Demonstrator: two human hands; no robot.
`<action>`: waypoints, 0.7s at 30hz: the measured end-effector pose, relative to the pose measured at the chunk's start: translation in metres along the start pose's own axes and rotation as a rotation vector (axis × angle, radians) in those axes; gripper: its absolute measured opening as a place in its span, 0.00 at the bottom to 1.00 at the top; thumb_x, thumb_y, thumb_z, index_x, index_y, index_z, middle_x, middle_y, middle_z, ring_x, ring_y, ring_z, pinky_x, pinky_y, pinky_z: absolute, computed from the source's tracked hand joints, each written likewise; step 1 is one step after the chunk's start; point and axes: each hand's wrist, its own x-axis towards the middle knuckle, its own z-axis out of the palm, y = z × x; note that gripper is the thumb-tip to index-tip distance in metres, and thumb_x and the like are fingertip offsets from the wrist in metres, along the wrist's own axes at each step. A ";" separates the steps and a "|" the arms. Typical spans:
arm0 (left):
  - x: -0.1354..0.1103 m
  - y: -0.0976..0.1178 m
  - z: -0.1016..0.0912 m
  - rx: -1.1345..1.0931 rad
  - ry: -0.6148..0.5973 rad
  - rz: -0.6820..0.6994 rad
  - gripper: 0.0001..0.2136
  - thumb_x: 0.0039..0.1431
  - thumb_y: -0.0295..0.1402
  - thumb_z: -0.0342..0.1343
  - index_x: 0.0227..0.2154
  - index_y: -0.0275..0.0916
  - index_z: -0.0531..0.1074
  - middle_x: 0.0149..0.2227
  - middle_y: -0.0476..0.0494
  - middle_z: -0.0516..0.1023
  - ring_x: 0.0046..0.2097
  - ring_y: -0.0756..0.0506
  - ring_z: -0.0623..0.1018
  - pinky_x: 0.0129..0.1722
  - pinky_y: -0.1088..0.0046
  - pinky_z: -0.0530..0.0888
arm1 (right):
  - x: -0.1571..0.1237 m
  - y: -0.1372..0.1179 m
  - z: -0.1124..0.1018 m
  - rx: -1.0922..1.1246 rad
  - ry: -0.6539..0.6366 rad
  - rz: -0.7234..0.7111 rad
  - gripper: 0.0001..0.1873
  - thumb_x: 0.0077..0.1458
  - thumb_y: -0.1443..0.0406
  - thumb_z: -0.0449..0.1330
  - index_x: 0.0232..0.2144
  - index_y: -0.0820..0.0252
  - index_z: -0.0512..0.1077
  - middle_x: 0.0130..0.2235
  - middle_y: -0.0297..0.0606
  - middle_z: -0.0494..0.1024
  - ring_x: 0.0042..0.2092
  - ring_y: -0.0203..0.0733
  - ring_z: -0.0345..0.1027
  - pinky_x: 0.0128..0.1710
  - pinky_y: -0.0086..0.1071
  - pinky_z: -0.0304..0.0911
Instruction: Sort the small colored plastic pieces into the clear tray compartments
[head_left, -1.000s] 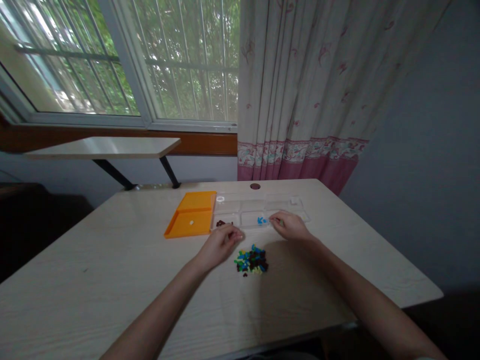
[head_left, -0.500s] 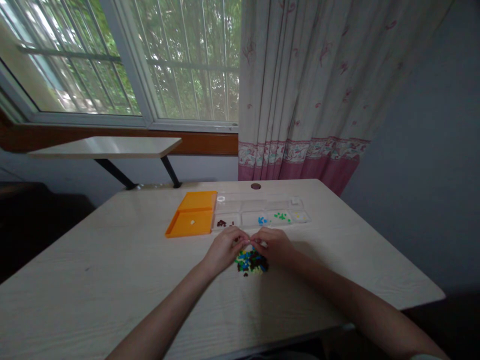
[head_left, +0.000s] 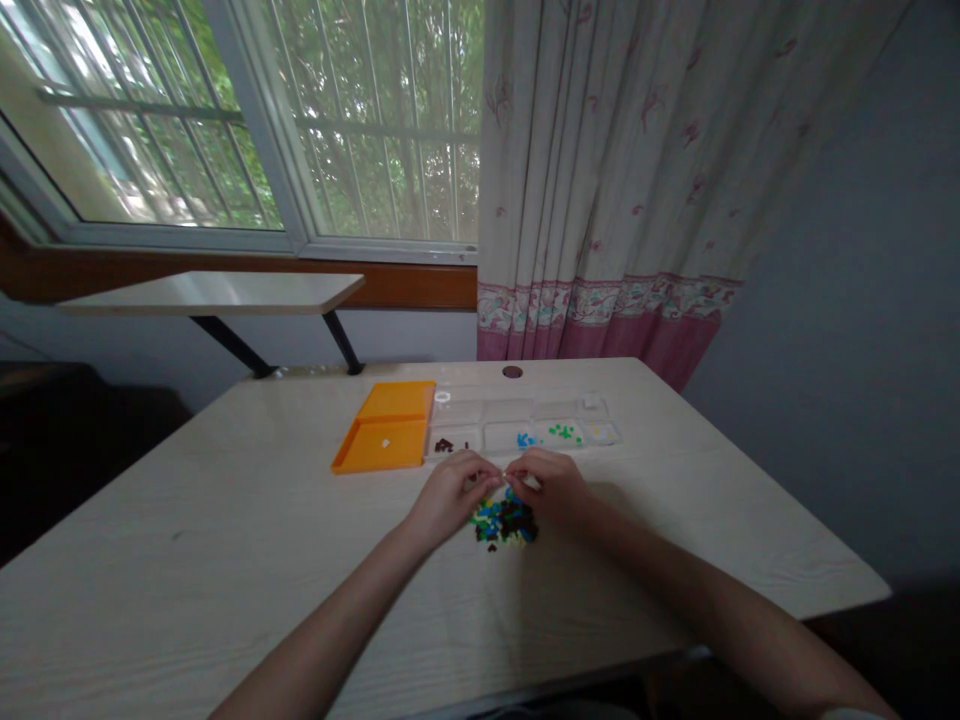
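A heap of small plastic pieces (head_left: 504, 522) in blue, green, yellow, dark brown and cream lies on the pale wooden table. Just above its far edge, my left hand (head_left: 453, 496) and my right hand (head_left: 553, 490) meet at the fingertips. Both are closed in a pinch. Something tiny and whitish shows between the fingertips, too small to name. Beyond the hands lies a clear compartment tray (head_left: 480, 452). Its near row holds dark brown pieces (head_left: 444, 445), blue pieces (head_left: 525, 440), green pieces (head_left: 564, 433) and a few pale yellow ones (head_left: 600, 432).
An orange case (head_left: 379, 445) with a small white piece (head_left: 385, 442) in it sits left of the tray. A raised shelf (head_left: 225, 293) on black legs stands at the back left. A round dark grommet (head_left: 512, 372) is near the table's far edge, below the curtain (head_left: 585, 200).
The fingertips have shifted slightly up, and the right hand has drawn a little to the right. The heap and tray look the same.
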 end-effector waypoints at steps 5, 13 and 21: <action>0.000 0.004 -0.001 -0.008 0.029 0.016 0.05 0.55 0.32 0.54 0.29 0.38 0.74 0.30 0.45 0.76 0.35 0.47 0.73 0.36 0.71 0.69 | 0.000 -0.001 -0.001 0.029 -0.001 0.005 0.06 0.52 0.66 0.55 0.28 0.59 0.72 0.28 0.36 0.75 0.29 0.35 0.67 0.30 0.26 0.61; -0.001 0.004 0.000 0.003 0.041 0.038 0.05 0.54 0.33 0.55 0.29 0.39 0.74 0.30 0.45 0.76 0.35 0.47 0.73 0.36 0.71 0.69 | -0.001 0.000 0.003 0.009 0.000 -0.001 0.06 0.52 0.65 0.56 0.28 0.59 0.73 0.27 0.36 0.75 0.28 0.34 0.67 0.30 0.26 0.60; -0.001 0.006 -0.005 0.056 0.095 0.087 0.05 0.56 0.31 0.52 0.29 0.38 0.72 0.30 0.45 0.75 0.35 0.48 0.72 0.36 0.71 0.69 | 0.000 0.016 -0.002 0.038 -0.109 -0.038 0.09 0.55 0.62 0.54 0.31 0.59 0.73 0.29 0.36 0.76 0.31 0.34 0.67 0.32 0.25 0.59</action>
